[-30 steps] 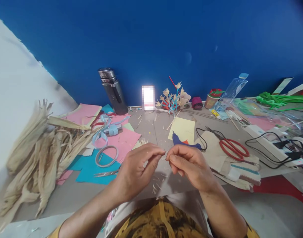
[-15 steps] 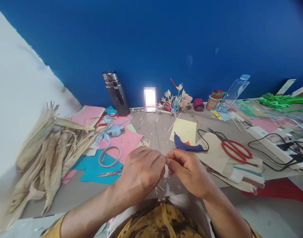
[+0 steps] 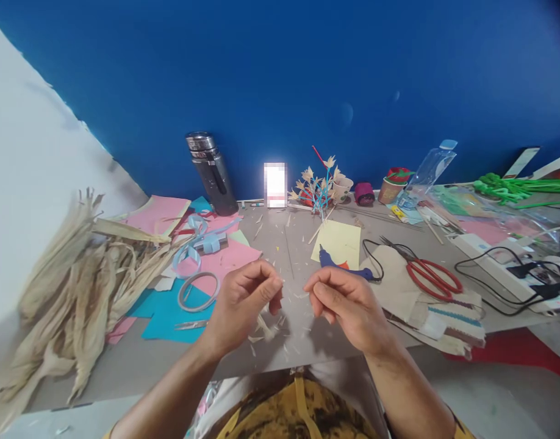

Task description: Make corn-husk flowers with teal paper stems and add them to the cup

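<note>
My left hand (image 3: 250, 305) is over the table with thumb and forefinger pinched; whatever it may hold is too small to name. To its right, a gap away, my right hand (image 3: 348, 308) is curled in a similar pinch, and its contents cannot be made out. Pale husk scraps (image 3: 264, 329) lie on the table beside and partly behind my left hand. A blue glue gun (image 3: 332, 261) rests on yellow paper (image 3: 341, 238) just beyond my right hand. Small scissors (image 3: 191, 325) lie on blue paper left of my left hand.
Dried husks (image 3: 90, 292) are heaped at the left. A dark flask (image 3: 213, 177) stands near the wall, with husk flowers (image 3: 319, 186) farther right. Red-handled scissors (image 3: 435, 277), a glove (image 3: 426, 317) and a power strip (image 3: 499, 262) lie at the right. A tape roll (image 3: 198, 291) rests on papers.
My hands, together before, have moved apart. My left hand has turned so its thumb and fingertips show. Husk scraps formerly hidden behind my left hand are now in sight.
</note>
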Available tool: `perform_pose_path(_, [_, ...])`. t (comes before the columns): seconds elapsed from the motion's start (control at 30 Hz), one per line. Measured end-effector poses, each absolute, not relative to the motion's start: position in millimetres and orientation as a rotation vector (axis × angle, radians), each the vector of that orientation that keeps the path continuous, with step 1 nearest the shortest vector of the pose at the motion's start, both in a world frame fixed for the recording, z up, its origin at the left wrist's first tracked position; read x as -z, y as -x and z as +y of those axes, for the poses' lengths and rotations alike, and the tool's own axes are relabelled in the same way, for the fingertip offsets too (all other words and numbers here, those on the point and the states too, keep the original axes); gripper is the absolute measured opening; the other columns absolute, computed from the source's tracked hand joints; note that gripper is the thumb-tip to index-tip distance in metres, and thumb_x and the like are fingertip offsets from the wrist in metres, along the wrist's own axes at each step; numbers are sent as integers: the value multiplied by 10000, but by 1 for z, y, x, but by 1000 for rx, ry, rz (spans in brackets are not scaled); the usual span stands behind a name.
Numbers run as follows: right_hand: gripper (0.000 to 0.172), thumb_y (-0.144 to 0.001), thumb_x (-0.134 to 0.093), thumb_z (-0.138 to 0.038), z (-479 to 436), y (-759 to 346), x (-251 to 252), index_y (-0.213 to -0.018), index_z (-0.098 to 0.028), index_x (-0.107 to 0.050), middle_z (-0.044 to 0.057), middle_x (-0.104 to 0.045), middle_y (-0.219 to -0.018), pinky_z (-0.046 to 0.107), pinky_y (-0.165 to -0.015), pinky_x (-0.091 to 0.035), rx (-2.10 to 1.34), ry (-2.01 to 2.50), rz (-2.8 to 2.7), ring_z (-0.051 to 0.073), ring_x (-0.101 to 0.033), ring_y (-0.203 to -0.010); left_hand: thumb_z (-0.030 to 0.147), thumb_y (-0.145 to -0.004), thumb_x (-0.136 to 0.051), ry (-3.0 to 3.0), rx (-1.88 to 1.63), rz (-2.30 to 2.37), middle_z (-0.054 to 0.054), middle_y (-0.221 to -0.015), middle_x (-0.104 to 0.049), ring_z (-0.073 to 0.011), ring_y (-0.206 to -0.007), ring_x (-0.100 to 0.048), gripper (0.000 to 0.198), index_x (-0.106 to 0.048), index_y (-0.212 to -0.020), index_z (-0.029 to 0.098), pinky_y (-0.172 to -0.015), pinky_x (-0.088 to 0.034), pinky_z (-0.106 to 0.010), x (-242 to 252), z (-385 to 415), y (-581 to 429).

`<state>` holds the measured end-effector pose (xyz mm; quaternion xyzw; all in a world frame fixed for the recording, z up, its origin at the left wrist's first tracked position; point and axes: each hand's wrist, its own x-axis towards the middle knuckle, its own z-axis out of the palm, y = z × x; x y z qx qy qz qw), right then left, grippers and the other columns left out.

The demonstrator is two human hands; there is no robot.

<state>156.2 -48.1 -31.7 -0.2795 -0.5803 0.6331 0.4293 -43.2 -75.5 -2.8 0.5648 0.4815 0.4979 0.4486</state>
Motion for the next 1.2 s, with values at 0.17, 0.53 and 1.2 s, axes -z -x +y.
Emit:
perform_pose_path(0.17, [201,-976,-573,-278,-53,-151,34,-1030,-214,-756,13,-676,-693,223,-501,-415,-1161,696,-1623,96,-498,-507,265,-880,-654,-1313,-1311,1201,-4,-754,-670,-93,-523,-572,102,-626,-864,168,-540,-448,-231,6,-86,30])
perform_pose_path(0.53, [473,-959,-505,-55,-56,-148,43,-1364,-276,-606,39,-724,-812,269,-625,-539,-609,503,-1824,152,-654,-670,269,-765,-795,-1133,-1432,1027,-14,-667,-690,-150,-625,-644,173,-661,-792,162,-617,-518,-272,2,-88,10])
perform_pose_path(1.2, [491,-961,-557,-102,-64,-148,49,-1388,-341,-586,14,-740,-796,235,-558,-546,-715,545,-1757,124,-632,-565,253,-794,-744,-1064,-1410,1098,13,-525,-640,-132,-496,-606,102,-720,-760,160,-534,-524,-261,-3,-90,2])
